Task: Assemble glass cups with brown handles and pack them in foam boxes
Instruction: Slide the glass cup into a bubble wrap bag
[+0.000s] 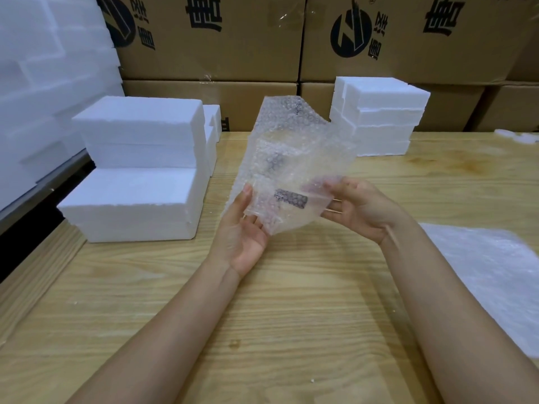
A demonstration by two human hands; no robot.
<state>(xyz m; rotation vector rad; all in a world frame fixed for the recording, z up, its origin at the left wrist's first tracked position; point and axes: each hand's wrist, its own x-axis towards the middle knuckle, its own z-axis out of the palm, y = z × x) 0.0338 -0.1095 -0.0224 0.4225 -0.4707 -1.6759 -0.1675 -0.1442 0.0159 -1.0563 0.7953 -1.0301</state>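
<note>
Above the wooden table [291,310] the person holds a bubble-wrap bag [294,147] in the air with 2 hands, and it is the lower end of the bag that both hands have. The left hand [243,231] lies palm up under the lower left corner; its thumb [248,193] presses on the front of the wrap and the other fingers go behind it, so it pinches the bag. The right hand [361,208] grips the lower right edge, with its fingertips partly showing through the plastic. The long axis of the bag runs from the hands upward and a little to the right, so its far end stands free above them. Low in the bag, between the 2 hands, lies a brown handle [291,197], almost horizontal, so across the axis of the bag. A second dark piece [274,163] shows higher up, but it is blurred by the bubbles. I cannot see any glass cup, and I cannot tell which end of the bag is open. I think the next move is to take the handle out, and either hand reaches it about equally. The foam boxes [137,170] stand stacked on the left, nearer to the left hand, and another foam stack [382,118] stands further back on the right. Flat bubble sheets [495,272] lie by the right forearm.
</note>
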